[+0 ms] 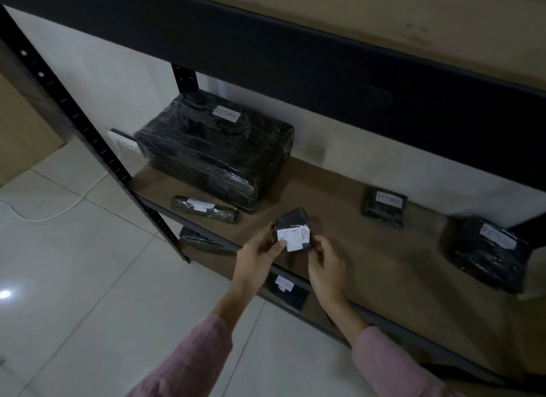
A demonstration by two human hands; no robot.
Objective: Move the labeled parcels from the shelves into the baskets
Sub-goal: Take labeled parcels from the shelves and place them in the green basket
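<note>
While fingers (280, 244) of the left hand (257, 256) and right hand (325, 263) pinch the RETURN parcel (294, 234), pickup looks done; basket next, none visible.

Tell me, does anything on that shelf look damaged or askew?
Nothing stands out. The wrapped parcels lie at mixed angles on the shelf, but none looks torn or spilled. The left hand and right hand hold a small parcel labelled RETURN.

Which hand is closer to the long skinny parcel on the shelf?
Left. The left hand sits just right of the long skinny parcel, holding the left edge of a small RETURN parcel. The right hand pinches that parcel's other edge, farther off.
</note>
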